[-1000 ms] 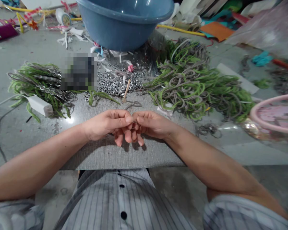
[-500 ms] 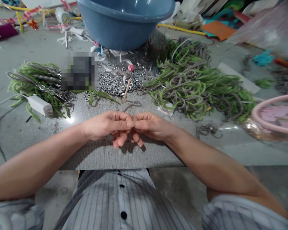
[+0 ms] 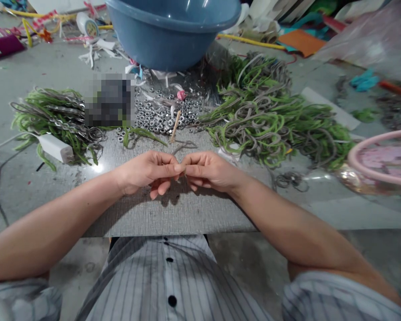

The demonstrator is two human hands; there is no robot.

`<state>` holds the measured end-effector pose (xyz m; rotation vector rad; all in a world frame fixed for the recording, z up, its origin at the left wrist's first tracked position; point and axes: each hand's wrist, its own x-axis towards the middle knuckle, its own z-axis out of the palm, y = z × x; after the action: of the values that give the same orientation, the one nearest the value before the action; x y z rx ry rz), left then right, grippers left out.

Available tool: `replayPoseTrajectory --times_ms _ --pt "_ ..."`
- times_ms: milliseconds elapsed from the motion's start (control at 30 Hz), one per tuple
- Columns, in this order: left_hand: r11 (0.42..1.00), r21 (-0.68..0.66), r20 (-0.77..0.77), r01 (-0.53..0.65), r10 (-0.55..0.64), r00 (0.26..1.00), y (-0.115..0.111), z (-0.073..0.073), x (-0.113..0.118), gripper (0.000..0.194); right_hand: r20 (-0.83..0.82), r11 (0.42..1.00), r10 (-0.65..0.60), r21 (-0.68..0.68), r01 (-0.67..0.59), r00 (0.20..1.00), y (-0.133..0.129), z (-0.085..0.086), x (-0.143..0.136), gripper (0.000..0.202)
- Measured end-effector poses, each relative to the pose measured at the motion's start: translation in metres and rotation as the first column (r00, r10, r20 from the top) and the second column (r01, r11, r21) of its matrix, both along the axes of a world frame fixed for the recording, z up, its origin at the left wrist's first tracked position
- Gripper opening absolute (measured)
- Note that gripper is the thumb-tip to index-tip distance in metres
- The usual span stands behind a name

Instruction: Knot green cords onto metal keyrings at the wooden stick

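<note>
My left hand (image 3: 150,172) and my right hand (image 3: 210,171) meet fingertip to fingertip above the grey board (image 3: 133,218) near the table edge. Both pinch at the same spot, and what lies between the fingertips is too small and hidden to name. A grey cord (image 3: 186,145) lies just beyond the hands, partly covered by them. Behind it, a thin wooden stick (image 3: 175,126) rests at the edge of a spread of small metal rings or nuts (image 3: 153,117).
Green and grey cords lie in a bundle (image 3: 50,104) at left and a large heap (image 3: 260,116) at right. A blue basin (image 3: 173,40) stands behind. A white adapter (image 3: 55,148) is at left, a pink-rimmed container (image 3: 384,160) at far right.
Both hands have shifted slightly up and to the left, still together. The lower fingers of both hands are curled in more than before.
</note>
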<state>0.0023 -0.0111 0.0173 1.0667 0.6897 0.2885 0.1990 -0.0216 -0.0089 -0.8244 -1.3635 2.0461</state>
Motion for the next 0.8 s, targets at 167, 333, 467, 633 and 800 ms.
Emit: replayPoseTrajectory --times_ms 167,333,467,633,800 --pt "1.0 0.024 -0.013 -0.011 0.011 1.0 -0.0003 -0.0009 0.0012 0.047 -0.009 0.999 0.009 -0.032 -0.01 1.0 -0.002 -0.0005 0.0 0.032" --pt "0.999 0.038 -0.026 0.017 -0.016 1.0 -0.0005 0.0006 0.0001 0.049 -0.055 0.995 0.027 -0.096 -0.032 0.998 -0.0028 0.0006 -0.0007 0.039" --pt "0.998 0.042 0.006 0.043 -0.043 0.999 0.0001 0.0017 -0.0015 0.05 -0.104 0.992 0.002 -0.128 -0.016 0.995 -0.0028 0.0031 -0.0017 0.038" --pt "0.998 0.046 0.023 0.034 -0.035 0.999 -0.0008 0.0003 -0.0007 0.05 -0.139 0.991 0.008 -0.129 -0.026 0.99 -0.0028 0.0039 -0.0039 0.038" --pt "0.998 0.057 0.046 0.037 -0.039 0.998 -0.0023 -0.0008 0.0009 0.047 -0.138 0.993 -0.001 -0.119 -0.016 0.99 -0.0039 0.0014 -0.0057 0.036"
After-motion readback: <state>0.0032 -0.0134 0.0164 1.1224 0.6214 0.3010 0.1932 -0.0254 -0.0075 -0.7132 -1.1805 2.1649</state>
